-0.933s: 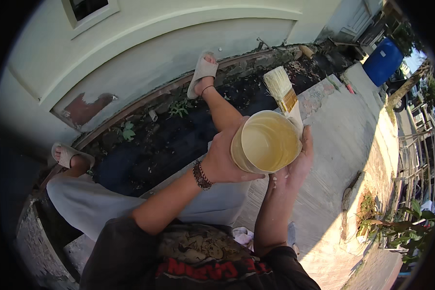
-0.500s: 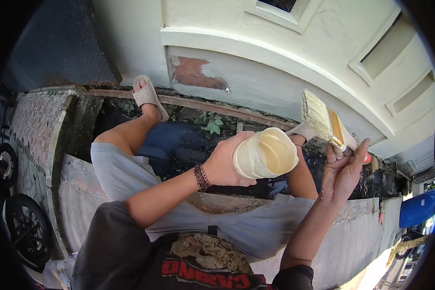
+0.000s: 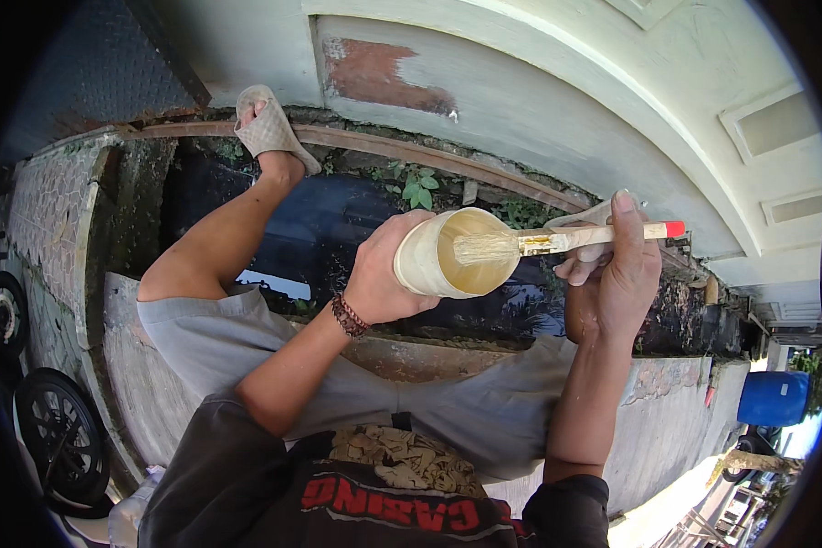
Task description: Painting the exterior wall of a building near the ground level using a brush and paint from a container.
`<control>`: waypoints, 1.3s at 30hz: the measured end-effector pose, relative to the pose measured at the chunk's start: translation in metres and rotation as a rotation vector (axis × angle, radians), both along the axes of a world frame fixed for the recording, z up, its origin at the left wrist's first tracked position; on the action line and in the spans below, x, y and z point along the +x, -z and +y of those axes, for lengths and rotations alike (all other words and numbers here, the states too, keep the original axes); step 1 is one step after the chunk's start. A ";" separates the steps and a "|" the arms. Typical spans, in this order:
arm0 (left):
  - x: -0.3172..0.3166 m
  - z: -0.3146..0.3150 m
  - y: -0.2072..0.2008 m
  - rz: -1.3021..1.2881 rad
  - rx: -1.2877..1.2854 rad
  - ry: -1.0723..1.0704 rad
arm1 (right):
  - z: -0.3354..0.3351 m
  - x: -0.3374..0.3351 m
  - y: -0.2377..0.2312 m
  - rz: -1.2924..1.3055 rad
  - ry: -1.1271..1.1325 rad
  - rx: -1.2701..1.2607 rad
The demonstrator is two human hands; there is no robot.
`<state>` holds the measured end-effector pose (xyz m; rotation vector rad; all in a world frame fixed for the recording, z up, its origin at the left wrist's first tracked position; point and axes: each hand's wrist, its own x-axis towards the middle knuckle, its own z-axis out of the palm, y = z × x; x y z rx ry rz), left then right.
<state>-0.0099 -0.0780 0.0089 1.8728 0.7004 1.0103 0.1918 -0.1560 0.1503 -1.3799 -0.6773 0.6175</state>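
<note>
My left hand is wrapped round a cream-coloured cup, tilted so that its mouth faces right. Pale residue coats the inside of the cup; how much it holds I cannot tell. In my right hand is a paintbrush with a pale wooden handle and a red tip, held between thumb and fingers. The brush lies edge-on, its light bristles inside the mouth of the cup. Both hands are above a dark, wet ditch.
A pale wall with a bare reddish-brown patch rises beyond the ditch. My sandalled foot rests by a narrow rusty ledge. Leafy plants grow there. A blue barrel stands far right, a wheel lower left.
The brush has swung left and down from upright beside the cup, and its bristles are now in the cup's mouth. The cup has shifted slightly left. The view has moved too.
</note>
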 end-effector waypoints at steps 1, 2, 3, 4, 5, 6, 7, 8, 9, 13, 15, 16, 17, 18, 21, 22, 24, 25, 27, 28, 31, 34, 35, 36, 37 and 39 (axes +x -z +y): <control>-0.002 0.000 -0.001 -0.010 0.017 -0.008 | -0.001 -0.001 0.003 -0.128 0.010 -0.064; -0.003 -0.001 -0.001 -0.020 0.035 -0.016 | -0.001 -0.005 0.005 -0.113 0.020 -0.019; -0.005 -0.001 0.001 -0.022 0.027 -0.018 | -0.003 -0.011 0.004 -0.115 0.018 -0.026; -0.005 -0.001 0.003 -0.029 0.055 -0.029 | -0.004 -0.018 0.003 -0.145 0.037 0.018; -0.006 0.000 0.004 -0.036 0.083 -0.040 | -0.005 -0.025 0.002 -0.173 0.056 0.063; -0.008 -0.001 0.004 -0.039 0.081 -0.046 | -0.006 -0.031 0.002 -0.176 0.049 0.063; -0.009 -0.001 0.005 -0.021 0.097 -0.049 | -0.007 -0.038 0.001 -0.212 0.076 0.077; -0.010 -0.001 0.005 -0.003 0.113 -0.051 | -0.008 -0.044 -0.001 -0.247 0.104 0.091; -0.011 -0.002 0.006 -0.005 0.111 -0.052 | -0.009 -0.051 -0.003 -0.250 0.102 0.090; -0.009 -0.004 0.006 0.004 0.171 -0.090 | -0.017 -0.061 -0.003 -0.480 -0.008 -0.035; -0.005 -0.006 0.007 0.000 0.160 -0.105 | -0.016 -0.065 0.005 -0.510 -0.221 -0.003; -0.003 -0.006 0.009 -0.049 0.167 -0.139 | -0.016 -0.070 0.000 -0.406 -0.256 -0.071; -0.002 -0.005 0.011 -0.097 0.175 -0.174 | -0.015 -0.070 -0.001 -0.400 -0.251 -0.072; -0.003 -0.001 0.014 -0.044 0.292 -0.178 | -0.012 -0.069 -0.001 -0.444 -0.277 -0.078; 0.000 -0.005 0.014 -0.092 0.302 -0.207 | -0.007 -0.067 -0.005 -0.488 -0.291 -0.106; -0.001 -0.005 0.014 -0.089 0.305 -0.200 | -0.005 -0.067 -0.005 -0.581 -0.302 -0.098; -0.003 -0.007 0.013 -0.102 0.330 -0.243 | -0.003 -0.068 -0.004 -0.705 -0.299 -0.055; -0.002 -0.008 0.012 -0.112 0.341 -0.265 | -0.003 -0.069 -0.005 -0.705 -0.293 -0.054; 0.000 -0.008 0.010 -0.160 0.342 -0.274 | -0.004 -0.072 -0.010 -0.850 -0.311 -0.105; 0.001 -0.008 0.008 -0.207 0.341 -0.290 | -0.003 -0.073 -0.010 -0.850 -0.307 -0.104; -0.001 -0.008 0.005 -0.203 0.378 -0.302 | 0.003 -0.078 -0.006 -0.983 -0.285 -0.040; -0.003 -0.006 0.008 -0.192 0.405 -0.320 | 0.007 -0.082 -0.004 -1.032 -0.260 -0.053; -0.003 -0.005 0.009 -0.194 0.405 -0.321 | 0.008 -0.082 -0.004 -1.039 -0.253 -0.039; -0.003 -0.005 0.009 -0.188 0.384 -0.319 | 0.008 -0.082 -0.005 -1.046 -0.246 -0.024; -0.005 -0.004 0.009 -0.179 0.364 -0.323 | 0.008 -0.082 -0.009 -1.048 -0.252 -0.021; -0.006 -0.003 0.015 -0.205 0.322 -0.319 | 0.004 -0.083 -0.022 -1.018 -0.255 -0.092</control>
